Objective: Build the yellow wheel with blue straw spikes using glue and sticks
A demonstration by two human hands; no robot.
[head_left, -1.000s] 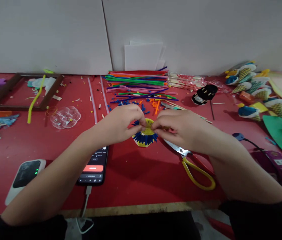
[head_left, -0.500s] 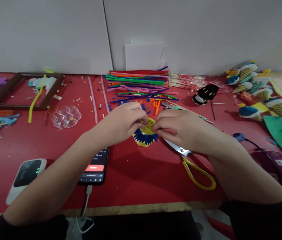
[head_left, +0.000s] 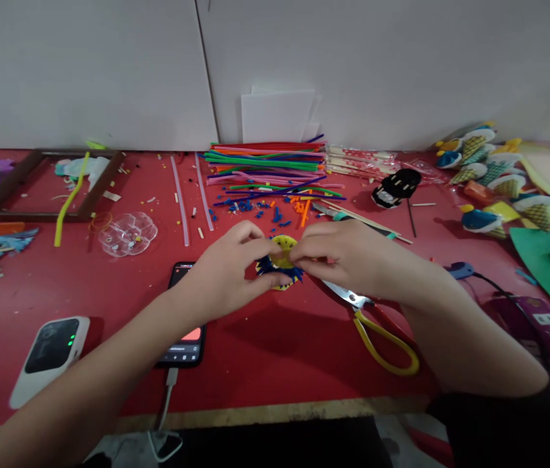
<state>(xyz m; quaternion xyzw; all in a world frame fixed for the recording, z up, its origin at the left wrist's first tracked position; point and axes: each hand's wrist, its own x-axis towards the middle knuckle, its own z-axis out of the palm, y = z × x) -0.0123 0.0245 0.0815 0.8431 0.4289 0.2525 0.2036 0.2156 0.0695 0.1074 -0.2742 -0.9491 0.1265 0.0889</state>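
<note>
A small round yellow craft piece (head_left: 283,244) with a fringe of dark blue strips lies at the middle of the table, partly covered by fingers. My left hand (head_left: 243,260) grips its left side, thumb over the blue fringe at the front and fingers across the yellow part. From the right, my right hand (head_left: 331,250) pinches at the piece's right edge; whether a small bit sits between those fingertips cannot be made out. Scissors (head_left: 360,309) with yellow and red handles lie open just below my right hand.
Pipe cleaners (head_left: 265,159) are piled at the back, with blue and orange clippings before them. A plugged-in phone (head_left: 182,354) lies under my left forearm, near a white device (head_left: 51,357). A brown frame (head_left: 36,216) stands left; bird-like crafts (head_left: 482,221) sit right.
My left thumb has come down and forward over the blue fringe, and the left fingers have spread across the piece. My right hand stays pinched at its edge. The camera view has shifted slightly.
</note>
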